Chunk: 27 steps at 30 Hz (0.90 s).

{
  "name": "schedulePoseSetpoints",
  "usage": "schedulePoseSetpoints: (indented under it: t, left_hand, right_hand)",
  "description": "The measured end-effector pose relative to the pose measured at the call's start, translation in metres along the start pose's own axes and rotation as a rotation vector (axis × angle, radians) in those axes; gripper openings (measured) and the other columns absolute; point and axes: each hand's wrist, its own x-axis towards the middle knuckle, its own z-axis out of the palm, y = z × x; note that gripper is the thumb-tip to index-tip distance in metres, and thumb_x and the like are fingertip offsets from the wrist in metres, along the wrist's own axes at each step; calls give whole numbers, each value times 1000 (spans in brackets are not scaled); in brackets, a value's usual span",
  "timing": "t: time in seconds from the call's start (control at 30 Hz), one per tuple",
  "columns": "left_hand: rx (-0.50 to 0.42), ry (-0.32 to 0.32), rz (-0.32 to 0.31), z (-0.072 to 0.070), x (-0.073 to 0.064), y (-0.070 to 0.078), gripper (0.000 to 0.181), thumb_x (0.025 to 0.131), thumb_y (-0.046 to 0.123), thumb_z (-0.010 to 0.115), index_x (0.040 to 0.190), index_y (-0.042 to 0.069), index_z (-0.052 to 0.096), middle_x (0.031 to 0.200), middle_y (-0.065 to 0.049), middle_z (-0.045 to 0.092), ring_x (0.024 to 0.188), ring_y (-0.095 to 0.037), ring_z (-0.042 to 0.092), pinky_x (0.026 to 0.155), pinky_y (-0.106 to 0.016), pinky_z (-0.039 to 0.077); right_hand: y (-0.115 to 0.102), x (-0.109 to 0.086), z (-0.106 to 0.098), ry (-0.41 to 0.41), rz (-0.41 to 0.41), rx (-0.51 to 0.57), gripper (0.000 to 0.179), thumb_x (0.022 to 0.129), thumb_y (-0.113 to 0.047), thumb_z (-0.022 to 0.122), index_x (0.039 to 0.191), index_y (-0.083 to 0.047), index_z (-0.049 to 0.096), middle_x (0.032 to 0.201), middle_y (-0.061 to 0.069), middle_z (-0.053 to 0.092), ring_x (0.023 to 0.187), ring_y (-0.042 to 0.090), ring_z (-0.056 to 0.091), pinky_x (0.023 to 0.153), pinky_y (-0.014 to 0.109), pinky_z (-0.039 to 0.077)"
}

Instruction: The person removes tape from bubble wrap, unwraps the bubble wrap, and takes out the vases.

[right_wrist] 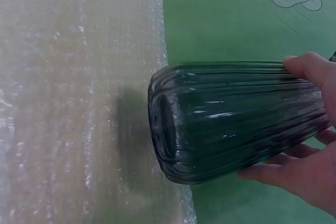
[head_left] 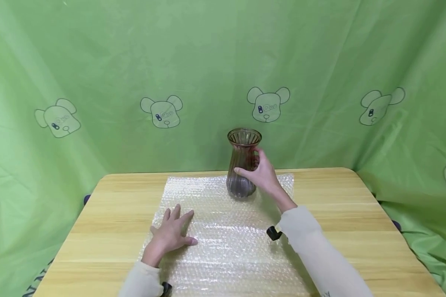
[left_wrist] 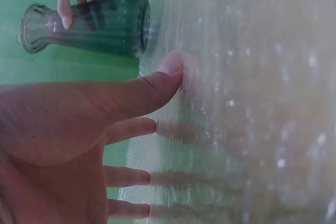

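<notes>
My right hand [head_left: 261,171] grips a dark, ribbed glass vase [head_left: 240,173] around its middle, thumb on the near side and fingers behind. The vase stands upright with its flared rim on top, over the far part of a bubble wrap sheet [head_left: 223,247]. In the right wrist view the vase's base [right_wrist: 167,127] is close over the sheet and a shadow lies beside it. My left hand [head_left: 169,235], fingers spread, rests on the left side of the bubble wrap. In the left wrist view its straight fingertips [left_wrist: 137,177] touch the sheet.
The bubble wrap lies flat on a light wooden table [head_left: 338,198] and reaches its far edge. A green curtain [head_left: 208,62] printed with bear heads hangs behind the table and along both sides. Bare wood shows to the left and right of the sheet.
</notes>
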Motion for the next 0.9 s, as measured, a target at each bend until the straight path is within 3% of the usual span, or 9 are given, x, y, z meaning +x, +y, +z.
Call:
schedulePoseSetpoints:
  t: [0.47,0.9]
  left_hand:
    - [24,10,-11,7,-11,12,94,73,48,87,155,25,47,167,-22,20,150,-54,17,92,-95,15]
    - [13,9,-7,8,-14,15,94,72,48,88,154,25,49,167,-22,21,149,-54,17,93,-94,15]
  right_hand:
    - [4,29,15,35,-51,45,102,80,-28,90,160,-15,27,148,21,51,136,36,50,115,55,40]
    - [18,37,26,79,-85,45,97,82,-26,88,158,-16,29,148,19,52,137,34,49,116,52,40]
